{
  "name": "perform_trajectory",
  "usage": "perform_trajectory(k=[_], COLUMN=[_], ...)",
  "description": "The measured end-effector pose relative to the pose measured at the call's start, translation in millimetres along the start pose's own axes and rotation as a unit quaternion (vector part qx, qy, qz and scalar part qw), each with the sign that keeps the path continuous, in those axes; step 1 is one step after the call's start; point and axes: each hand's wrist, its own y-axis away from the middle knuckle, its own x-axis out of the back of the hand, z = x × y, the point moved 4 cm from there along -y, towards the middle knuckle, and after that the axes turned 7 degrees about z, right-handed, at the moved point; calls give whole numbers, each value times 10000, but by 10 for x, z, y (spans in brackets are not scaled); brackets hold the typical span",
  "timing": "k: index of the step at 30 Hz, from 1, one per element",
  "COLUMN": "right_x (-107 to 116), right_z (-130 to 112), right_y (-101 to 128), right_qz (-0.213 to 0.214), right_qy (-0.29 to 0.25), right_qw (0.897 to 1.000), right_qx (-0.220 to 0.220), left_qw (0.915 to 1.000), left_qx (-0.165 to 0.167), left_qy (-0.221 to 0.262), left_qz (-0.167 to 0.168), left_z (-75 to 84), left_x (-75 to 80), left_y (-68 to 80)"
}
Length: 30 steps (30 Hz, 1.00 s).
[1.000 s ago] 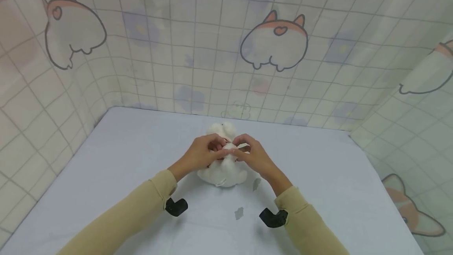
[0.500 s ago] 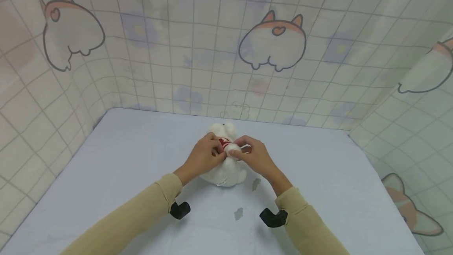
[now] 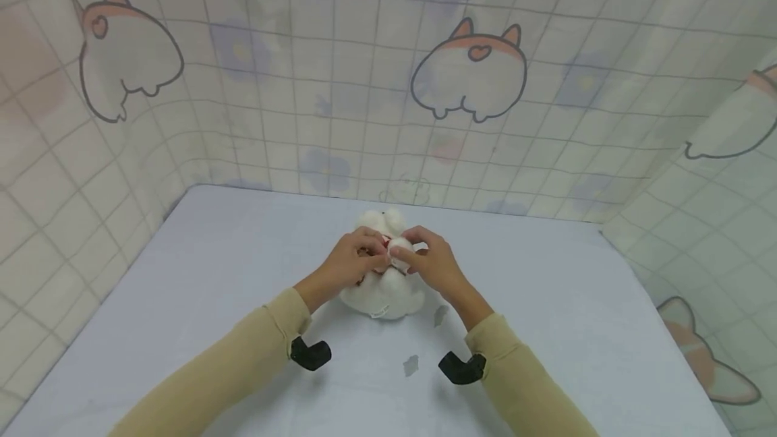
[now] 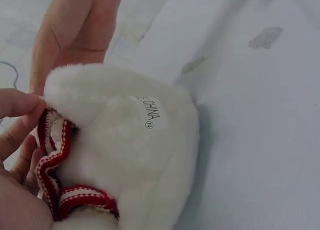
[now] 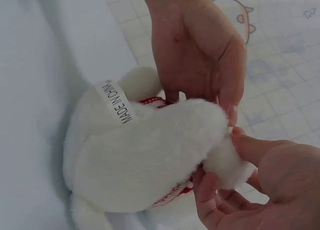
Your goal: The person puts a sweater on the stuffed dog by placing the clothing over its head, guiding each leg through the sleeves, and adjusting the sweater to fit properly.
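A white plush toy (image 3: 385, 302) sits on the table with its back toward me, a printed label (image 5: 116, 102) near its base. It wears a red-and-white knitted garment (image 4: 57, 140), bunched up along its edge in the left wrist view. My left hand (image 3: 346, 261) pinches the knit's edge between thumb and fingertips. Opposite it, my right hand (image 3: 440, 265) has thumb and fingers curled round a small furry limb (image 5: 227, 165) of the toy, next to the garment. The fingertips of both hands come close together; they hide much of the toy's upper back.
The pale table (image 3: 243, 241) spreads around the toy. Two small grey patches (image 3: 411, 365) show on its surface, near the right forearm. Behind and at the sides hangs a checked curtain (image 3: 352, 86) with corgi drawings. Black wrist mounts (image 3: 311, 354) stick out below the sleeves.
My left hand first drew down and left, baring red knit, then moved back up toward the toy's middle. My right hand has stayed nearly in place, its fingers shifting slightly.
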Motion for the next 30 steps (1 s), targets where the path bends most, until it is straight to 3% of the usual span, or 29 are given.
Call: perform_trajectory(k=[6, 10, 13, 16, 18, 20, 23, 26, 30], right_x=[25, 60, 120, 204, 254, 290, 328, 369, 431], right_z=[14, 53, 105, 171, 214, 245, 279, 311, 388], right_y=[-28, -38, -43, -41, -34, -27, -15, -6, -6], right_qz=[-53, -88, -39, 75, 117, 146, 176, 279, 395], right_qy=[-447, -469, -354, -200, -143, -190, -284, -319, -143], right_qw=[9986, 9980, 9979, 9970, 9958, 9944, 9928, 9919, 9917], right_qx=[-273, -408, -541, -749, -897, -1027, -1148, -1198, -1212], left_qw=[9967, 9885, 9816, 9837, 9904, 9972, 9990, 9955, 9950], left_qx=[-520, -1051, -1245, -947, -511, -25, 408, 499, 347], left_qy=[-611, -1054, -1354, -1413, -1206, -711, 152, 725, 791], left_qz=[91, 274, 512, 576, 441, 207, -140, -359, -492], left_z=[43, 26, -40, -163, -246, -305, -327, -318, -289], left_x=[11, 112, 225, 312, 343, 354, 345, 318, 261], left_y=[-5, 46, 80, 72, 58, 44, 34, 14, -21])
